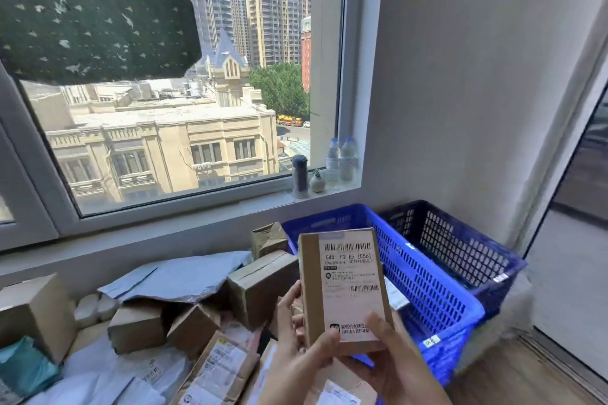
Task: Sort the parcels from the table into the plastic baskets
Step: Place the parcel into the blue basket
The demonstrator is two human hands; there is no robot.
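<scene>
Above the near right edge of the parcel heap, the person is holding a flat brown box upright in both hands, its white shipping label facing the camera. The left grip is gripping the box's lower left, with fingers curling behind the left edge and the thumb pressing on the front near the bottom. The right grip is clasping the lower right corner from below, its thumb lying across the foot of the label. The box is hanging clear of the heap and is overlapping the near wall of the bright blue basket; whether it is actually over the basket I cannot tell. Inside that basket a pale labelled parcel is lying, partly hidden behind the box. A dark blue basket is standing just beside it, nearer the wall.

Left of the baskets, parcels are covering the bench in a loose heap. A taped brown carton is sitting just behind the left grip, and a grey-blue mailer is draping over smaller cartons. A tall carton is standing at the far left with a teal bag below it, and a labelled carton is lying at the near edge.

On the windowsill, a dark flask, a small round vase and two water bottles are standing together in the right corner.
</scene>
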